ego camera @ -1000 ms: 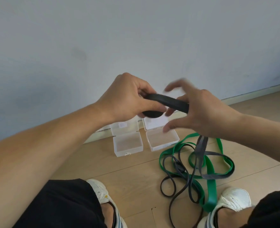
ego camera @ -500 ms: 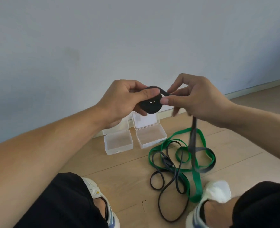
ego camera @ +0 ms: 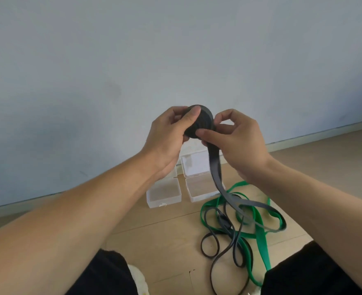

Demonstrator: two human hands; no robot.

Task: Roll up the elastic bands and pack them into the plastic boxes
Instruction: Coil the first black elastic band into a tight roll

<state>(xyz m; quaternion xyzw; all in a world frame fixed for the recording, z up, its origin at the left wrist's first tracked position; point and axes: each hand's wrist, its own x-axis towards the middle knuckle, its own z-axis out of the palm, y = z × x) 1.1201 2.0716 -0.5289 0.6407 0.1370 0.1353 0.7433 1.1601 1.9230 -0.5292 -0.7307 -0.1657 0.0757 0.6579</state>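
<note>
Since a second ago the coil has been raised and turned, and more of the band has been wound in. The left hand (ego camera: 171, 133) grips the dark grey rolled elastic band (ego camera: 201, 122), thumb pressed on its face. The right hand (ego camera: 237, 137) pinches the roll's lower edge, where the loose tail (ego camera: 216, 173) is fed in. That tail trails to the wooden floor (ego camera: 165, 237), over the green flat band (ego camera: 261, 237), near the two open clear plastic boxes (ego camera: 165, 195) by the wall. Rolling seems well advanced; packing remains undone.
</note>
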